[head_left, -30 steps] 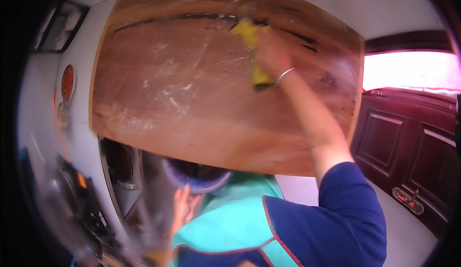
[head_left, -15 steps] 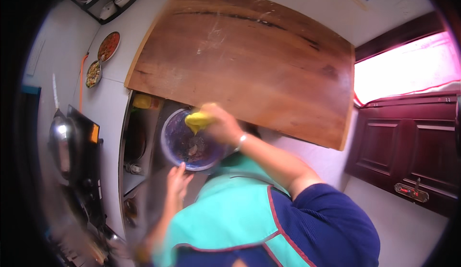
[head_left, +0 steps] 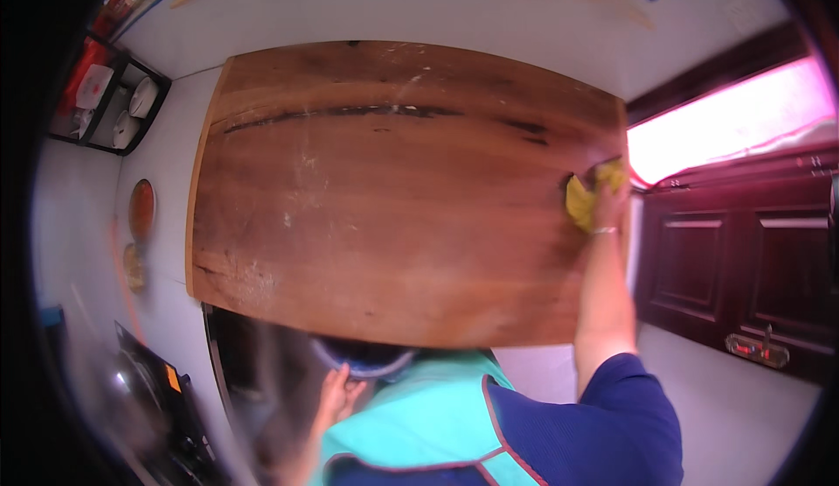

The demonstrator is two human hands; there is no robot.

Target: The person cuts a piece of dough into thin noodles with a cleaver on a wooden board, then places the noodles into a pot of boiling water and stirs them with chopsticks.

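At the right end of a large wooden board (head_left: 411,189), my right hand (head_left: 610,204) presses a yellow cloth (head_left: 578,204) against the wood, arm stretched out. Dark smudges lie around the cloth, and pale floury marks show on the board's left half. My left hand (head_left: 339,392) grips the rim of a round basin (head_left: 376,365) at the board's near edge, close to my apron. Most of the basin is hidden under the board, so its contents do not show.
A dark red panelled door (head_left: 730,263) with a latch stands at the right, below a bright window (head_left: 725,123). On the left are a black stove (head_left: 166,390), two dishes of food (head_left: 142,208) and a black rack (head_left: 131,101) with white bowls.
My right hand has carried the yellow cloth from above the basin to the board's right end. The basin now sits mostly beneath the board, my left hand still at its rim.
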